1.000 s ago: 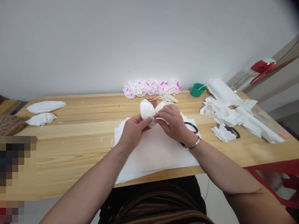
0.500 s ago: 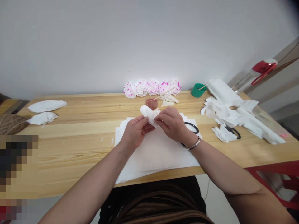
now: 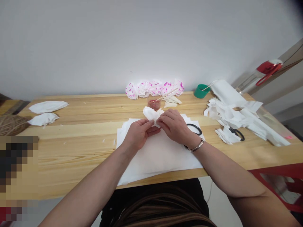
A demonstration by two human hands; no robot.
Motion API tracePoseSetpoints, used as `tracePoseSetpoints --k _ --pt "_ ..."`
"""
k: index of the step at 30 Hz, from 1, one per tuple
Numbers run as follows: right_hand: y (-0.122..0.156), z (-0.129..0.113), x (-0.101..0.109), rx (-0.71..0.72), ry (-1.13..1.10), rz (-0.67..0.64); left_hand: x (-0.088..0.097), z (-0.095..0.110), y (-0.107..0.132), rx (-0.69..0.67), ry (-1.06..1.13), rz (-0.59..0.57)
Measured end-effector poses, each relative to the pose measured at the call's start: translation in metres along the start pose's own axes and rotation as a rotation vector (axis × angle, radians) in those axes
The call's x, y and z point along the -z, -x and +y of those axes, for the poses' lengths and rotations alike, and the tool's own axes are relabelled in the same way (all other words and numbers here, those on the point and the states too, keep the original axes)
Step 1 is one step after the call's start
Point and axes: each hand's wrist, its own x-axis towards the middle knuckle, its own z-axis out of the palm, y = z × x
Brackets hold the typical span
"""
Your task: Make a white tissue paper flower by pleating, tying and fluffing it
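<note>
Between both hands is a gathered piece of white tissue paper [image 3: 151, 113], its upper part fanned out. My left hand [image 3: 138, 134] pinches its lower left side between thumb and fingers. On the other side my right hand [image 3: 174, 126] pinches the base, its fingertips close to the left thumb. Under the hands lies a stack of white paper sheets [image 3: 158, 160]. Black-handled scissors [image 3: 194, 128] rest on that stack, partly hidden by my right hand and wrist. Just beyond the tissue stands a small clear cup [image 3: 153, 104] with reddish contents and a thin stick across it.
Pink-speckled white paper flowers [image 3: 155, 88] line the wall, near pale strips [image 3: 171, 101]. At right are a green cup [image 3: 201, 90], tissue scraps [image 3: 223, 113], another pair of scissors [image 3: 238, 134] and a bottle [image 3: 267, 67]. Folded white pieces [image 3: 48, 107] and twine [image 3: 13, 125] lie left.
The fingers of my left hand have shifted slightly on the tissue, toward the right hand. The tissue's top has tilted and spread a little. Surrounding things stay where they were.
</note>
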Motion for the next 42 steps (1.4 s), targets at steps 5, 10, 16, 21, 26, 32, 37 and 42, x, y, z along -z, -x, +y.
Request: tracePoseSetpoints --k 5,10,16,21,26,32,37,42 --pt "0.0004 0.0005 -0.0001 0.003 -0.016 0.009 0.0010 0.0018 0.0010 0.015 -0.049 0.026" --pt "0.0010 0.0012 0.0005 0.001 -0.009 0.006 0.0005 0.0011 0.0019 0.001 -0.042 0.025" --pt "0.0010 0.0016 -0.0005 0.016 -0.004 0.019 -0.0003 0.0018 0.0020 -0.006 -0.076 0.008" --pt "0.0006 0.0005 -0.0009 -0.003 -0.016 0.016 -0.0001 0.0017 0.0024 -0.017 -0.096 0.007" --pt "0.0005 -0.0001 -0.0011 -0.022 -0.044 0.011 -0.0005 0.0014 0.0024 -0.020 -0.099 -0.001" --pt "0.0008 -0.0001 -0.0013 -0.052 -0.118 0.030 0.0001 0.0010 0.0012 -0.020 -0.106 0.003" --pt "0.0015 -0.0005 -0.0022 -0.089 -0.175 0.040 0.0007 0.0006 0.0010 -0.026 -0.115 -0.007" --pt "0.0016 -0.0006 -0.0032 -0.097 -0.205 0.045 -0.0002 0.0004 0.0010 -0.037 -0.131 0.009"
